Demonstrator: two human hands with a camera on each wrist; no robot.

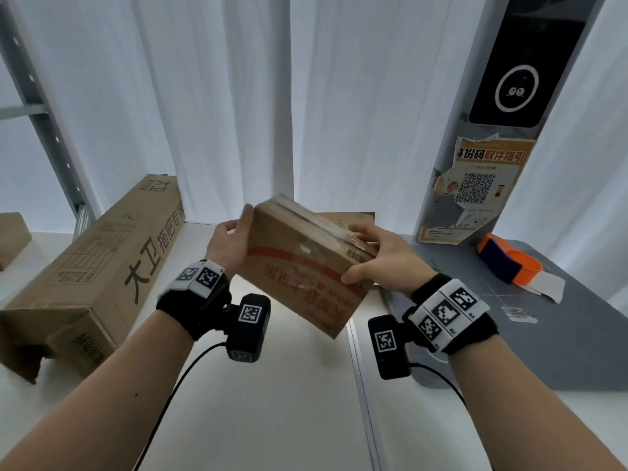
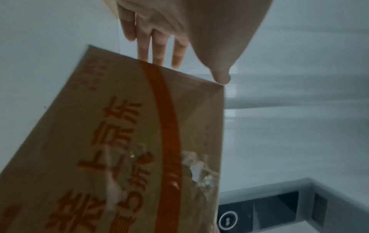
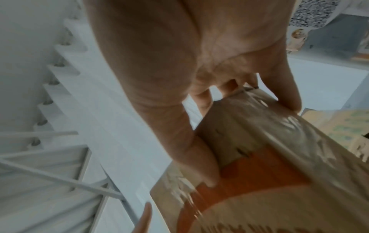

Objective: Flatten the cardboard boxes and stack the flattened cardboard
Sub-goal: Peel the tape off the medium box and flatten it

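Cardboard box (image 1: 299, 263), taped and unflattened, is being gripped by the left hand (image 1: 234, 239) and right hand (image 1: 380, 256); flattening is barely beginning.

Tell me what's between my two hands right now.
The small taped cardboard box, still unflattened: the left hand holds one end and the right hand grips the other, clearest in the head view.
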